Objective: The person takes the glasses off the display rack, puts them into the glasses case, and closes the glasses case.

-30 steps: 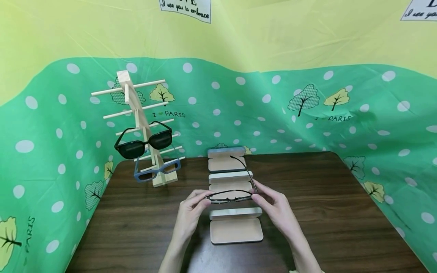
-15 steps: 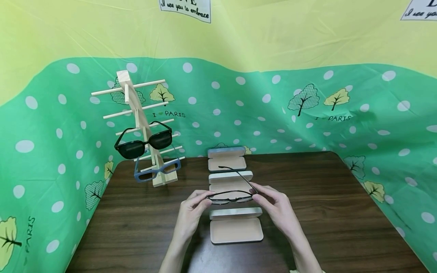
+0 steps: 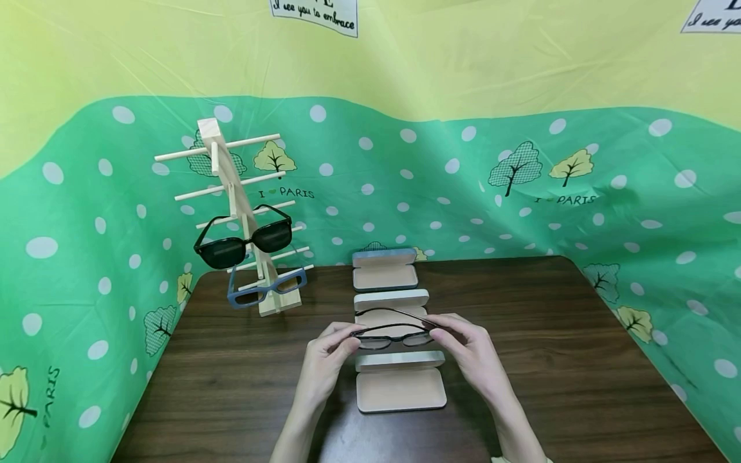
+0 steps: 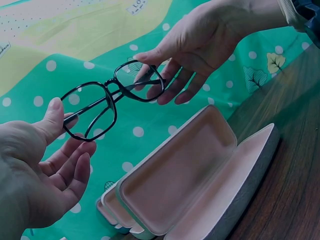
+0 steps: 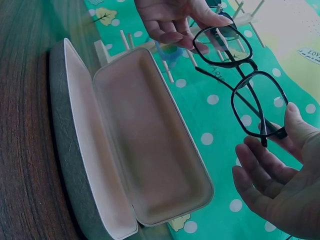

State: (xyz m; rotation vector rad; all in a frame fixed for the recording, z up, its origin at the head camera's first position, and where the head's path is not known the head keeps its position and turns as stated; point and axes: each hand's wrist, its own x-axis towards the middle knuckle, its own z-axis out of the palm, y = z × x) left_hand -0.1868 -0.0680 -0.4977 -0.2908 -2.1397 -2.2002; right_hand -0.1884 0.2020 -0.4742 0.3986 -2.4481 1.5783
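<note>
Black-framed eyeglasses (image 4: 111,81) with clear lenses are held up between both hands. My left hand (image 3: 324,360) pinches one end of the frame between thumb and fingers. At the other end, my right hand (image 3: 473,350) pinches the frame near the hinge. Both temples lie folded across behind the lenses, crossing in the wrist views. Below the glasses in the head view, the nearest glasses case (image 3: 401,391) lies open on the table, its pale lining bare. Behind it stand a middle open case (image 3: 390,298), partly hidden by the glasses, and a far blue-edged case (image 3: 384,278), also open.
At the back left rises a wooden eyewear stand (image 3: 231,183) with several crossbars. Black sunglasses (image 3: 226,253) and blue-framed glasses (image 3: 270,294) hang on it. A dark wooden table (image 3: 579,373) lies beneath, backed by a green and yellow patterned cloth (image 3: 451,148).
The temple on the right side has swung inward and left, from sticking out backward to folded behind the frame. Both hands have stayed nearly in place.
</note>
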